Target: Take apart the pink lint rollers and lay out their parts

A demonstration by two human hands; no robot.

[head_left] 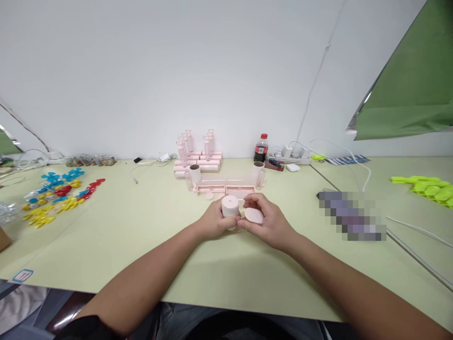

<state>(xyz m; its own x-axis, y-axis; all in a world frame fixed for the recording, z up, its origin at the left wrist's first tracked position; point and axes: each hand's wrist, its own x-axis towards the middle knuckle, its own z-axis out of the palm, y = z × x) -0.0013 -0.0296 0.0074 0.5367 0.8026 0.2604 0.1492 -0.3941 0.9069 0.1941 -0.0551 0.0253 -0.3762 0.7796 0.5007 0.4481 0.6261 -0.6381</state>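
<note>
My left hand [213, 220] is wrapped round a pale pink cylinder [230, 206], whose round top with a small centre mark faces up. Close beside it, my right hand [268, 219] holds a flat pale pink disc [254, 216] between thumb and fingers. The two hands meet near the cylinder's lower side, and its base is partly hidden by fingers. Just beyond them lie two open pink trays [240, 190] and another pink disc [209, 196]. A white cylinder [195, 174] and clear pink tubes [260, 179] stand around the trays.
Pink boxes with upright handled tubes [182, 154] stand against the wall. A cola bottle [261, 148] is beside a power strip [293, 159]. Colourful plastic pieces [63, 190] cover the left; a blurred-out object [350, 217] and yellow-green parts [432, 189] lie right. The table's edge [247, 314] is near me.
</note>
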